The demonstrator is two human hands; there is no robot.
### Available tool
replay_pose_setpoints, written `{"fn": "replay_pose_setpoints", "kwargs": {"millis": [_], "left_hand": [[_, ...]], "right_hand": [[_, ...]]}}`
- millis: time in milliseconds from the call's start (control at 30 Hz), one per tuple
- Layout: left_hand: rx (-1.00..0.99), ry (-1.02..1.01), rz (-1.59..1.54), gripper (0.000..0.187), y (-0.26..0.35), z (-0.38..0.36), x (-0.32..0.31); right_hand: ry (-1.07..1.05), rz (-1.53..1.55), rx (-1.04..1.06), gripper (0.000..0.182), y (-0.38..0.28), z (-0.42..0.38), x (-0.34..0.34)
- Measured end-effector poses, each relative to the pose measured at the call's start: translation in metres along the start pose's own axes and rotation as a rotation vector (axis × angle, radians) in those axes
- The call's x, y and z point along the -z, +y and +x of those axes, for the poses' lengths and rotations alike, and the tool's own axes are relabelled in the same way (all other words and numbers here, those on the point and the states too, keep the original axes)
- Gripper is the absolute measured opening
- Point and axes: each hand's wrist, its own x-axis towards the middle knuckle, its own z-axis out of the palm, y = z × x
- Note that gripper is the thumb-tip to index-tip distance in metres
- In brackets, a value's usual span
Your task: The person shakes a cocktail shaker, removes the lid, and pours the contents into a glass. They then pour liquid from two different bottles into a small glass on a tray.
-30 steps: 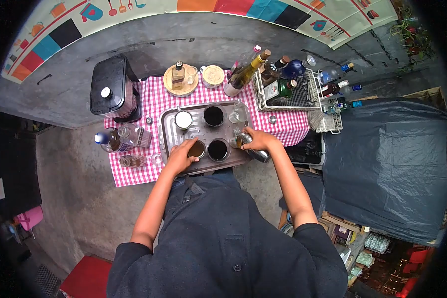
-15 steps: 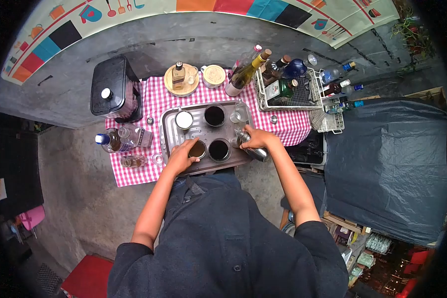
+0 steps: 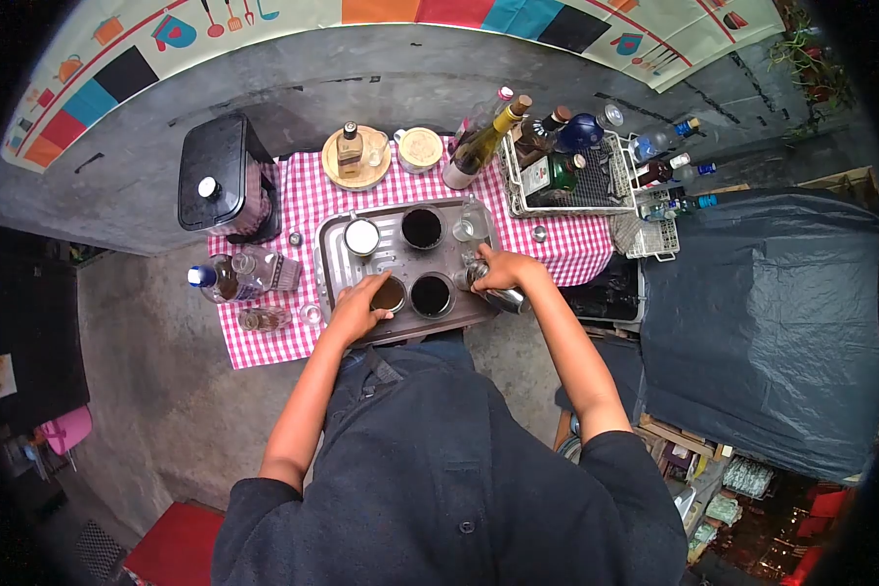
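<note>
My left hand is curled around the side of a glass of brown liquid at the front of the metal tray. My right hand grips a shiny silver metal vessel, perhaps a shaker, lying tilted over the tray's right edge. Between the hands stands a glass of black liquid. Behind it are a second dark-filled glass and a glass mug of white liquid. A clear glass sits at the tray's back right; small clear glassware beside my right fingers is partly hidden.
A checkered cloth covers the table. Bottles and a black dispenser stand on the left. Wooden coaster with bottle, lidded mug and tall wine bottle line the back. A bottle-filled white basket stands at right.
The silver vessel and my right hand have shifted very slightly. My left hand stays on the glass of brown liquid, and the other glasses have not moved.
</note>
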Motion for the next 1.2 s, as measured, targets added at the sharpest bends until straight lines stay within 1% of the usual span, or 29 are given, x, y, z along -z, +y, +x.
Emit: {"fn": "replay_pose_setpoints", "kwargs": {"millis": [200,267,300,400,467,500,567,600,667,800,867,967,1100,1200], "left_hand": [[-0.011,0.010,-0.005,0.081,-0.002,0.000,0.000],[-0.011,0.005,-0.022,0.081,-0.003,0.000,-0.001],[-0.015,0.007,-0.020,0.081,-0.003,0.001,-0.001],[-0.016,0.009,-0.020,0.081,-0.004,0.001,-0.002],[-0.013,0.008,-0.021,0.081,-0.005,0.001,-0.003],[-0.006,0.005,-0.017,0.081,-0.004,0.001,-0.003],[0.002,0.003,-0.013,0.081,-0.004,0.001,-0.003],[0.001,0.004,-0.012,0.080,-0.005,0.001,-0.004],[0.001,0.006,-0.011,0.080,-0.005,0.001,-0.004],[0.007,0.014,-0.007,0.080,-0.002,0.000,-0.002],[0.015,0.015,-0.007,0.080,-0.001,-0.001,-0.002],[0.016,0.017,-0.021,0.079,0.001,-0.001,-0.002],[0.010,0.016,-0.025,0.079,-0.002,0.000,-0.003],[0.015,0.010,-0.037,0.080,-0.003,0.001,-0.004]], "right_hand": [[-0.032,0.006,0.016,0.108,0.001,0.008,0.002],[-0.017,-0.015,0.009,0.099,0.001,0.014,0.000],[-0.017,-0.015,0.009,0.099,0.000,0.014,0.001],[-0.063,-0.036,-0.017,0.101,-0.004,0.016,0.007],[-0.153,-0.001,-0.069,0.112,-0.009,0.016,0.011],[-0.153,-0.001,-0.069,0.112,-0.009,0.018,0.011],[-0.132,-0.038,-0.073,0.105,-0.010,0.022,0.010],[-0.133,-0.039,-0.072,0.105,-0.012,0.022,0.011],[-0.198,0.003,-0.152,0.105,-0.015,0.025,0.013],[-0.190,-0.075,-0.126,0.106,-0.014,0.039,0.014],[-0.290,-0.077,-0.119,0.108,-0.020,0.040,0.020],[-0.256,-0.112,-0.093,0.110,-0.020,0.044,0.019],[-0.265,-0.104,-0.095,0.110,-0.015,0.052,0.019],[-0.331,-0.083,-0.112,0.110,-0.015,0.054,0.018]]}}
